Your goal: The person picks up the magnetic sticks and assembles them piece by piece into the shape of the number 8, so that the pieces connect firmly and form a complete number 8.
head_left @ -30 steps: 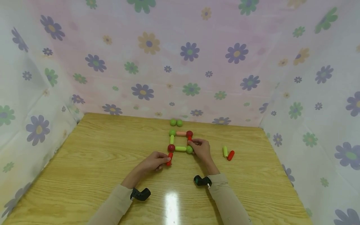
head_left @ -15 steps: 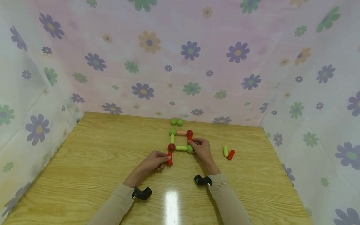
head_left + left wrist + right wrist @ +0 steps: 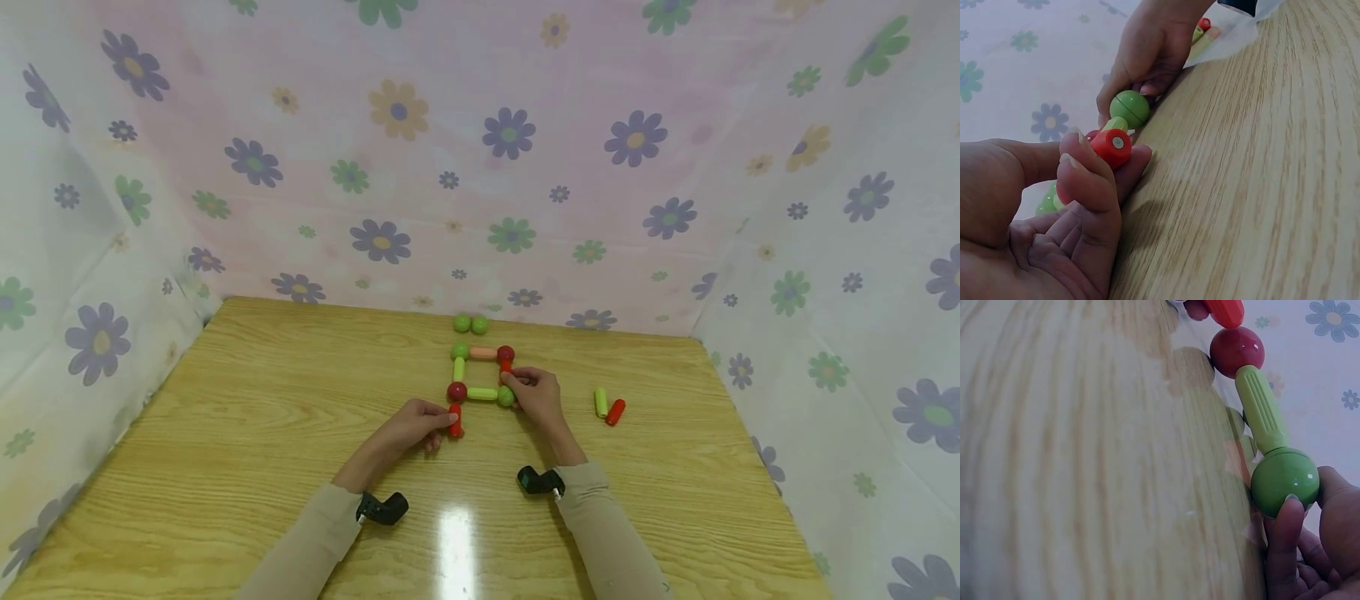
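Observation:
Ball-and-rod magnetic-looking toy pieces form a square on the table. Its front side is a yellow-green rod [image 3: 1261, 407] between a dark red ball [image 3: 457, 392] and a green ball [image 3: 506, 397]. A salmon rod [image 3: 483, 353] makes the back side, a second yellow-green rod [image 3: 459, 370] the left. My left hand [image 3: 412, 423] pinches a red rod [image 3: 455, 422], whose far end meets the front red ball. With thumb and fingers my right hand [image 3: 540, 398] holds the green ball at the front right corner; its fingers partly cover the red rod [image 3: 506, 366] on that side.
Two loose green balls [image 3: 471, 323] sit behind the square, near the floral backdrop [image 3: 420, 183]. To the right lie a yellow-green rod [image 3: 601, 403] and a red rod [image 3: 616, 412]. Floral cloth also borders the wooden table [image 3: 300, 367] on both sides.
The red rod in my left hand has swung straighter and moved slightly forward, up against the front red ball. My right hand has stayed at the green ball.

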A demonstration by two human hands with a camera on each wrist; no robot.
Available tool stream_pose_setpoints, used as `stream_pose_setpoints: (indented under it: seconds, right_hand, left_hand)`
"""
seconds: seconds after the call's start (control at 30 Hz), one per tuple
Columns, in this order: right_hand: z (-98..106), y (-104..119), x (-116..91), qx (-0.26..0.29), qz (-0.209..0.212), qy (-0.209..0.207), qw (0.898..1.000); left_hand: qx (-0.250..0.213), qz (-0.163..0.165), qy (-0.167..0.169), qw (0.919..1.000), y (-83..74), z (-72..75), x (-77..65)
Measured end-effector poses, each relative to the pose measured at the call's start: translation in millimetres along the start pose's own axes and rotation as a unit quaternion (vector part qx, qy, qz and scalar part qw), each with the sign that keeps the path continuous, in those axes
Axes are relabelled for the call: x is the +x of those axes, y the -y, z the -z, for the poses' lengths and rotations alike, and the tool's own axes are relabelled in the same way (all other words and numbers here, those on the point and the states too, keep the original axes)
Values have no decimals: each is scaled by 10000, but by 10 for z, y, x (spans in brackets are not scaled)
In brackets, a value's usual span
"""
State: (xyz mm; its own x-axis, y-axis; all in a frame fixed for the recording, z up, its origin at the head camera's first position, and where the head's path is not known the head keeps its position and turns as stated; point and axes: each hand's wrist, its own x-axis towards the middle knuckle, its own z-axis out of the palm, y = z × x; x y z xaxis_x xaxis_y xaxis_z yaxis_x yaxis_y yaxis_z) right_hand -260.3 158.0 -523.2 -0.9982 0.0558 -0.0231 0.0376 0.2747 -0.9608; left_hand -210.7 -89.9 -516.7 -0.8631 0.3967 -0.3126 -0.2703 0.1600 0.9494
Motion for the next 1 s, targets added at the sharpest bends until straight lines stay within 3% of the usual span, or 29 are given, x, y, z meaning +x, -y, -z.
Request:
stream_pose_setpoints:
  seconds: [0.3, 0.67, 1.0]
  right_hand:
    - [-8, -3, -5, 60, 55, -15, 10000]
    - [-12, 5, -19, 24, 33, -37, 10000]
    - [-5, 22, -27, 36, 33, 6, 10000]
  left_hand:
    - [-100, 224, -219, 9995, -10, -11, 36]
    - [-79, 198, -168, 9996, -25, -2, 19]
    - [-1, 233, -317, 9992, -26, -32, 33]
